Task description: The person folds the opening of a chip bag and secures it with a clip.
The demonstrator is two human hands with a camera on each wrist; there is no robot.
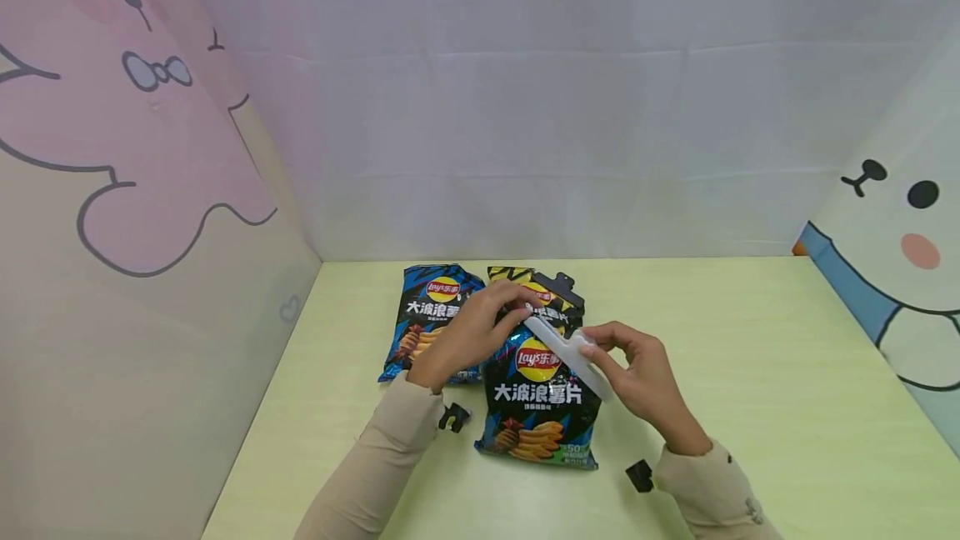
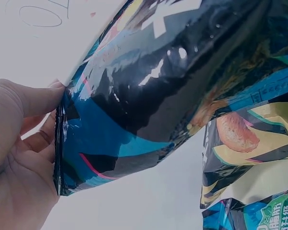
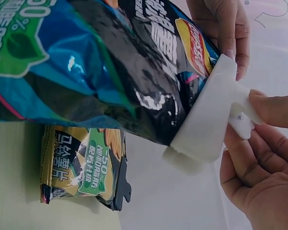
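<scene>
A blue and black Lay's chip bag (image 1: 536,407) is held up over the table, its top edge tilted. My left hand (image 1: 476,327) pinches the bag's top corner between thumb and fingers, as the left wrist view shows closely. Across the top edge lies a white bag clip (image 3: 206,110), its jaws over the bag. My right hand (image 1: 637,369) pinches the clip's handles, thumb on one and fingers on the other. In the right wrist view, the fingers of the left hand (image 3: 225,28) show behind the clip's far end.
Behind the held bag lies a yellow chip bag (image 1: 558,307) with a black clip (image 1: 557,283) at its top corner. Another blue chip bag (image 1: 416,311) lies to the left. Small black pieces (image 1: 453,417) sit near both forearms. A white curtain (image 1: 562,148) stands behind the table.
</scene>
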